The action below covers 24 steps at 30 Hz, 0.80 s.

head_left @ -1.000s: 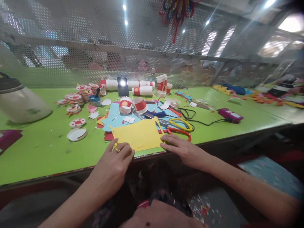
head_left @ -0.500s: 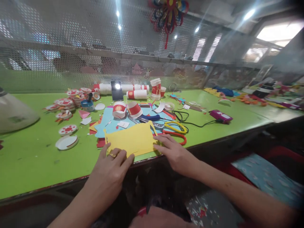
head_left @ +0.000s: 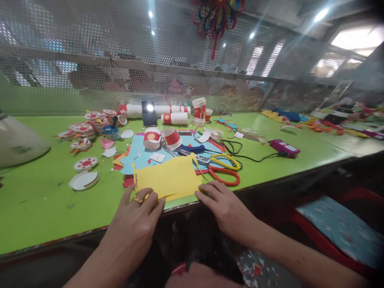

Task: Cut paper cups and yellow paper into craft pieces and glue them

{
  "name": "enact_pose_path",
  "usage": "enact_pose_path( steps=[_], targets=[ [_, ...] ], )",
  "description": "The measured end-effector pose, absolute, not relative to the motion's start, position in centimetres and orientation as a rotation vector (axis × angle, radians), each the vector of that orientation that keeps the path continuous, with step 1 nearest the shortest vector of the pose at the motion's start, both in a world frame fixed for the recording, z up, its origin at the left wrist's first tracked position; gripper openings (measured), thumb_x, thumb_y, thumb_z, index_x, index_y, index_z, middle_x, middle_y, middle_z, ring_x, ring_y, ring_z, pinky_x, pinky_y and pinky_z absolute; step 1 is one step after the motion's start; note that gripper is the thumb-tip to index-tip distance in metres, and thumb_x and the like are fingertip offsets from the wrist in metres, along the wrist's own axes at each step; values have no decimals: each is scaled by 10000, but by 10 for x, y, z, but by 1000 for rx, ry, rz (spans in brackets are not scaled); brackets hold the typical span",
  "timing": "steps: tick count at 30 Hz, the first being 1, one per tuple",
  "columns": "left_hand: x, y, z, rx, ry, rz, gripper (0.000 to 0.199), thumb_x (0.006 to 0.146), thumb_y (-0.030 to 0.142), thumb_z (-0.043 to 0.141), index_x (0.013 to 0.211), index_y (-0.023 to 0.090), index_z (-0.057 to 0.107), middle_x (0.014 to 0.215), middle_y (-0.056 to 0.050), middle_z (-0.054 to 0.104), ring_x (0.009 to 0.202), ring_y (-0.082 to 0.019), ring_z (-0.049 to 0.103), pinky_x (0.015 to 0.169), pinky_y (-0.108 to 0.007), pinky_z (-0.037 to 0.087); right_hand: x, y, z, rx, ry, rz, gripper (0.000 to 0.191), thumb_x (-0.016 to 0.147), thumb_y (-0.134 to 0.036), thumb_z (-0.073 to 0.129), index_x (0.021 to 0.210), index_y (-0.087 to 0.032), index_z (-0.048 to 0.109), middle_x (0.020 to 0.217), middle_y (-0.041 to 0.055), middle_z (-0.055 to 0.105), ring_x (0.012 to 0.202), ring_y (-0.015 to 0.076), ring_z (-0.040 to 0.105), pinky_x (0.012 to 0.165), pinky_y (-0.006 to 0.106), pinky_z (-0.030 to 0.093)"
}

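A yellow sheet of paper (head_left: 168, 176) with thin cut strips at its upper corners lies at the table's front edge. My left hand (head_left: 139, 212) has its fingers bent over the lower left corner and holds the sheet there. At the lower right corner, my right hand (head_left: 223, 206) rests with fingers stretched out, their tips touching or just beside the paper's edge. Scissors (head_left: 223, 170) with one yellow and one red handle lie just behind the right hand. Light blue paper (head_left: 135, 150) spreads underneath, and two red-and-white paper cups (head_left: 152, 138) lie on it.
On the green table (head_left: 39, 204) are a phone (head_left: 149, 113), stacked paper cups (head_left: 199, 111), decorated paper discs (head_left: 86, 163), a blue jar (head_left: 111, 132) and a purple box (head_left: 284, 148) with a black cable. A perforated screen (head_left: 105, 72) stands behind.
My right hand has slid from the sheet's right edge down to its lower right corner. The left hand has shifted slightly lower. The view has turned a little.
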<state>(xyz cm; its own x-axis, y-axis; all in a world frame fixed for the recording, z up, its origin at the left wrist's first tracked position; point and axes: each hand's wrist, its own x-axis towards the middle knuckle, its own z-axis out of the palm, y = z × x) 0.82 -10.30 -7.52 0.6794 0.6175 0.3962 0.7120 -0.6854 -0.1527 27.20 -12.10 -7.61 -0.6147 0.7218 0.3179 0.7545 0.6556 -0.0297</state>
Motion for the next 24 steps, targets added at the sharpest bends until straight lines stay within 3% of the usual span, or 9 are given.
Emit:
enact_pose_path(
  steps=[6,14,24],
  targets=[
    [-8,-103,-79,-2686,-1004,-527,466,756,-78,391,1088,90,670,1031,-132,678,1072,-314,538,965,-533,377,282,-120,-70,-1198,-2575,-178,527,709,94,414,1195,-18,585,1130,186,564,1062,301,442,966,513,447],
    [-31,-104,-87,-2686,-903,-612,428,783,-43,426,1128,98,637,1124,-143,670,1140,-328,516,981,-531,386,280,-117,-63,-1187,-2621,-194,429,742,75,428,1110,-44,615,1066,175,581,1026,296,454,959,513,453],
    [-74,-95,-99,-2627,-787,-557,477,783,0,440,1196,186,591,1214,-101,648,1199,-327,516,952,-493,441,280,-117,-68,-1199,-2594,-206,421,768,68,418,1126,-62,598,1098,169,568,1032,286,454,948,489,461]
  ],
)
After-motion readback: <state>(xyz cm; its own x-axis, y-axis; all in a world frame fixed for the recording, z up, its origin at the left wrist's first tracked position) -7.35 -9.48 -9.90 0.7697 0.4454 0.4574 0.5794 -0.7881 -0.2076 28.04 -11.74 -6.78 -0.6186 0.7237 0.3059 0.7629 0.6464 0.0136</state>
